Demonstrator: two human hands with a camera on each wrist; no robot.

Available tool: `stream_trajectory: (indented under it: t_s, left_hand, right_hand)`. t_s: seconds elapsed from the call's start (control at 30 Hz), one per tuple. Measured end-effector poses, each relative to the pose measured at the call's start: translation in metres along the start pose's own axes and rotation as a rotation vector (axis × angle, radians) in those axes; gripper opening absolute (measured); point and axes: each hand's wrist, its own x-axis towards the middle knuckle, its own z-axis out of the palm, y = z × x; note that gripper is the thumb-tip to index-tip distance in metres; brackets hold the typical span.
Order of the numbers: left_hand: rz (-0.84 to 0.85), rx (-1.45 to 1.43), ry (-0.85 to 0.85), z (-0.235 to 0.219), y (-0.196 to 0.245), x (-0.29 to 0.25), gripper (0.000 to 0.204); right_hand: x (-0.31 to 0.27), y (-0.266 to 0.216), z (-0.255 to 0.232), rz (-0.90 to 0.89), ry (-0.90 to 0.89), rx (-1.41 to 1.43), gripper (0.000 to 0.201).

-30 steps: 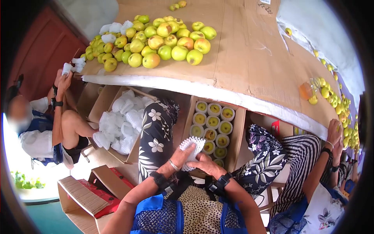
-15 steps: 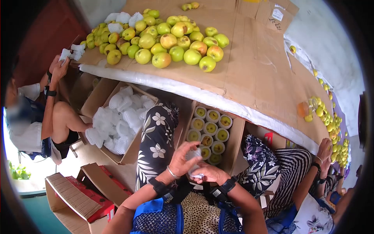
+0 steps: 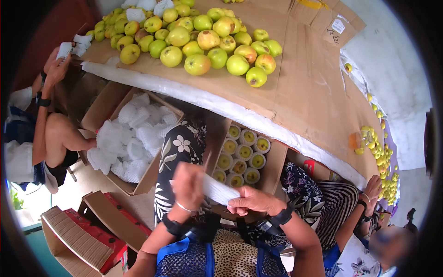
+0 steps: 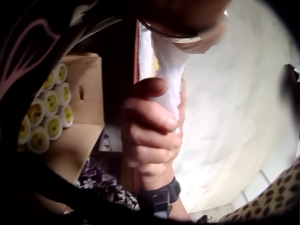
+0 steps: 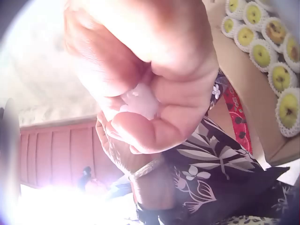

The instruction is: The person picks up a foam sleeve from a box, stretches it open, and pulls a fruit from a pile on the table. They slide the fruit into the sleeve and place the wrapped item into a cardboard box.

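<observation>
A white foam net sleeve (image 3: 220, 190) is drawn out long and narrow between both hands, over the person's lap. My right hand (image 3: 256, 201) grips its near end with curled fingers; in the right wrist view a bunched bit of white foam (image 5: 140, 101) shows inside the palm. At the other end my left hand (image 3: 188, 184), blurred in the head view, holds the sleeve with its fingers bent. Just beyond the hands is a cardboard box (image 3: 272, 177) with rows of apples (image 3: 240, 166) in white foam nets.
Loose apples (image 3: 198, 64) are heaped on the cardboard-covered table (image 3: 295, 87). Left of the knee stands a box of white foam nets (image 3: 136, 138). An open red-and-brown carton (image 3: 87, 235) lies at lower left. People work on both sides; a jar (image 3: 357, 140) stands at right.
The foam net was spread wide, then bunched between the hands; now it is pulled out long. My left hand has moved up and leftward from the right. The head view has shifted.
</observation>
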Motion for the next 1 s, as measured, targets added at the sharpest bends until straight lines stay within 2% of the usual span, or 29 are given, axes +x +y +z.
stream_trajectory:
  t_s: [0.03, 0.1, 0.17, 0.2, 0.23, 0.3, 0.37, 0.47, 0.57, 0.63, 0.67, 0.77, 0.8, 0.87, 0.9, 0.93, 0.97, 1.0]
  left_hand:
    - [-0.003, 0.066, 0.088, -0.01, -0.004, 0.012, 0.004]
    - [-0.114, 0.09, 0.219, -0.035, -0.013, 0.032, 0.003]
    - [-0.427, -0.06, 0.076, -0.058, -0.021, 0.044, 0.005]
    - [-0.46, -0.219, 0.112, -0.056, -0.035, 0.041, 0.006]
    - [-0.468, -0.164, 0.109, -0.056, -0.044, 0.037, 0.005]
    - [-0.478, -0.047, 0.1, -0.056, -0.056, 0.03, 0.005]
    - [-0.388, 0.34, 0.016, -0.055, -0.058, 0.03, 0.004]
    - [-0.265, 0.424, -0.007, -0.058, -0.061, 0.03, 0.009]
    - [-0.168, 0.588, 0.074, -0.053, -0.047, 0.036, 0.017]
    - [-0.042, 0.748, 0.157, -0.056, -0.04, 0.037, 0.025]
    - [-0.025, 0.674, 0.159, -0.056, -0.04, 0.034, 0.029]
    - [-0.256, 0.413, -0.028, -0.053, -0.039, 0.022, 0.028]
    - [-0.346, 0.398, -0.058, -0.055, -0.037, 0.022, 0.024]
    - [-0.345, 0.388, -0.117, -0.06, -0.027, 0.02, 0.029]
    - [-0.345, 0.375, -0.148, -0.06, -0.022, 0.016, 0.032]
    - [-0.399, 0.317, -0.174, -0.062, -0.018, 0.012, 0.048]
    - [-0.341, 0.341, -0.207, -0.061, -0.01, 0.013, 0.047]
    - [-0.281, 0.366, -0.24, -0.062, 0.003, 0.016, 0.047]
  right_hand:
    - [0.001, -0.01, -0.003, -0.006, -0.003, -0.156, 0.02]
    - [-0.003, -0.051, -0.002, -0.147, 0.225, -0.491, 0.018]
    - [0.004, -0.089, -0.015, -0.498, 0.601, -0.781, 0.021]
    - [0.006, -0.113, -0.022, -0.617, 0.769, -0.99, 0.026]
    - [0.011, -0.139, -0.029, -0.74, 0.934, -1.197, 0.032]
    - [0.028, -0.184, -0.04, -1.035, 1.131, -1.543, 0.044]
    - [0.049, -0.213, -0.058, -0.981, 1.287, -1.635, 0.053]
    - [0.071, -0.235, -0.071, -0.742, 1.404, -1.845, 0.059]
    - [0.077, -0.24, -0.08, -0.555, 1.362, -1.944, 0.06]
    - [0.079, -0.242, -0.082, -0.552, 1.372, -1.968, 0.06]
    - [0.08, -0.242, -0.083, -0.553, 1.374, -1.977, 0.059]
    - [0.081, -0.245, -0.086, -0.612, 1.307, -1.992, 0.059]
    - [0.078, -0.248, -0.076, -0.613, 1.295, -1.914, 0.059]
    - [0.065, -0.246, -0.046, -0.605, 1.272, -1.755, 0.059]
    - [0.059, -0.239, -0.042, -0.766, 1.213, -1.546, 0.059]
    - [0.051, -0.23, -0.039, -0.91, 1.147, -1.336, 0.059]
    - [0.042, -0.219, -0.036, -1.04, 1.076, -1.121, 0.059]
    - [0.032, -0.205, -0.037, -1.13, 0.983, -1.025, 0.049]
